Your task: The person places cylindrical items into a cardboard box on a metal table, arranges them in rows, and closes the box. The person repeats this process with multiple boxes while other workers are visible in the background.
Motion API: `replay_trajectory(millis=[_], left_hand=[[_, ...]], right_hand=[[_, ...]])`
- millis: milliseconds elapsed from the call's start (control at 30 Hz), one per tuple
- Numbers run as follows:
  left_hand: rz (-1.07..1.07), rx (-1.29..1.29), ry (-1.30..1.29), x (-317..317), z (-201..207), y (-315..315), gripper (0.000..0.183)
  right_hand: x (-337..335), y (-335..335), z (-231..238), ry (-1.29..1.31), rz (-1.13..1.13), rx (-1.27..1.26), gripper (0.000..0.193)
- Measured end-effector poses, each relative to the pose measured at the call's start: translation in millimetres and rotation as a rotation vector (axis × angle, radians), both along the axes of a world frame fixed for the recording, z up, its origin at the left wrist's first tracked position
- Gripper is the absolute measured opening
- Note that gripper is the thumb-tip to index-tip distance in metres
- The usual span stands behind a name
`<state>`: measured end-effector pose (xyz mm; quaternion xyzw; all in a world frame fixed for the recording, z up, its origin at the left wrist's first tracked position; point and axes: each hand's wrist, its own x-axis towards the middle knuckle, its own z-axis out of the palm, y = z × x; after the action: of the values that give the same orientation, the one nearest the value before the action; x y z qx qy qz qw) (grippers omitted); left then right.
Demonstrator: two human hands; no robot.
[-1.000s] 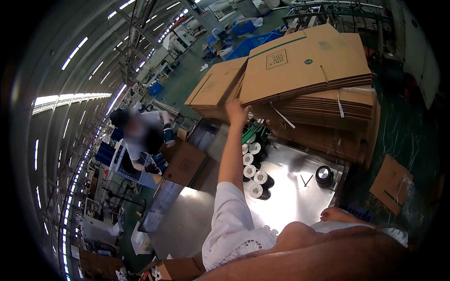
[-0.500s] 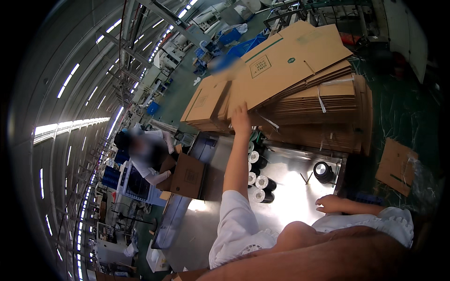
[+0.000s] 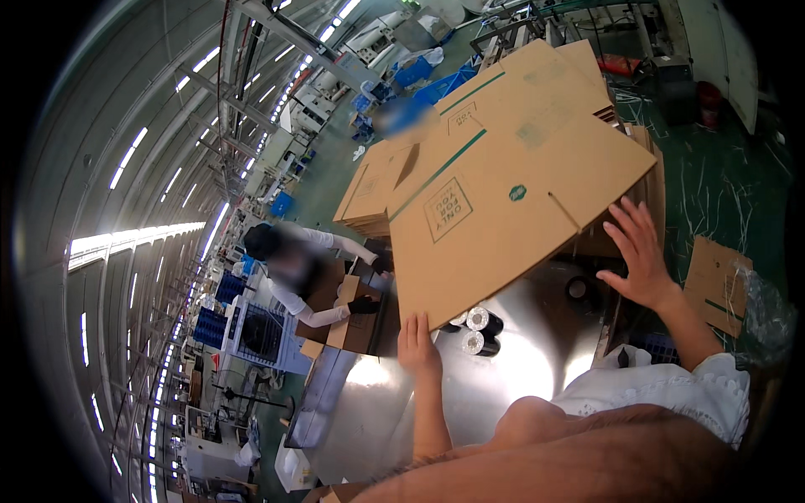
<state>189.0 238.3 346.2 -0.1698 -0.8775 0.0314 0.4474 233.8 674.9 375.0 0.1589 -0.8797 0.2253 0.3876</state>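
A flat, folded cardboard box (image 3: pixel 511 189) slants over the metal table, its near edge off the stack and toward me. My left hand (image 3: pixel 419 348) is closed on its near left corner, fingers on top; the thumb is hidden. Close to the right edge of that box is my right hand (image 3: pixel 641 256), fingers spread and thumb apart, gripping nothing; whether the fingertips touch the cardboard I cannot tell. Behind and beneath lies a stack of more flat boxes (image 3: pixel 369 189). Black rolls with pale ends (image 3: pixel 480 342) show partly under the near edge.
A co-worker (image 3: pixel 293 268) across the table on the left handles an open carton (image 3: pixel 356 327). The bare metal tabletop (image 3: pixel 369 411) shines below. A dark round object (image 3: pixel 579 289) sits in shade at the right. A loose cardboard piece (image 3: pixel 717 285) lies on the floor.
My left hand has drawn the top box off the stack toward me. My right hand has risen from over the table to the box's right edge. The co-worker now leans further over the carton.
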Motion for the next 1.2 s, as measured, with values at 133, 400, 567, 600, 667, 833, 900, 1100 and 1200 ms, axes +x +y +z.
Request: replay_trajectory(millis=[133, 400, 567, 600, 667, 833, 900, 1100, 1200], left_hand=[[0.109, 0.143, -0.02, 126.7, -13.6, -41.6, 0.029], [0.588, 0.247, -0.055, 327.2, -8.6, -55.0, 0.02], [0.78, 0.226, 0.121, 384.8, -3.1, -37.9, 0.02], [0.794, 0.224, 0.145, 386.4, -1.7, -36.6, 0.022], [0.809, 0.224, 0.093, 388.3, 9.2, -35.3, 0.027], [0.716, 0.403, -0.148, 364.5, -16.9, -51.8, 0.03], [0.749, 0.429, -0.227, 356.0, -21.4, -53.1, 0.032], [0.87, 0.354, -0.202, 328.9, -63.9, -46.8, 0.051], [0.926, 0.485, -0.213, 318.3, -78.5, -32.5, 0.06]], right_hand=[[1.5, -19.6, 51.7, 0.165, 0.079, 0.307, 0.042], [5.2, -124.4, 40.4, 0.406, 0.588, 0.204, 0.013], [14.6, -173.6, 20.3, 0.272, 0.878, 0.167, 0.013], [15.4, -179.5, 10.3, 0.222, 0.893, 0.175, 0.014], [9.7, -185.3, -13.8, 0.109, 0.934, 0.186, 0.016], [3.2, -186.8, -46.4, -0.117, 0.906, 0.267, 0.017], [1.6, -188.6, -54.7, -0.157, 0.864, 0.32, 0.018], [5.8, -197.4, -62.0, -0.257, 0.812, 0.417, 0.027], [5.9, -208.7, -56.8, -0.287, 0.739, 0.473, 0.033]])
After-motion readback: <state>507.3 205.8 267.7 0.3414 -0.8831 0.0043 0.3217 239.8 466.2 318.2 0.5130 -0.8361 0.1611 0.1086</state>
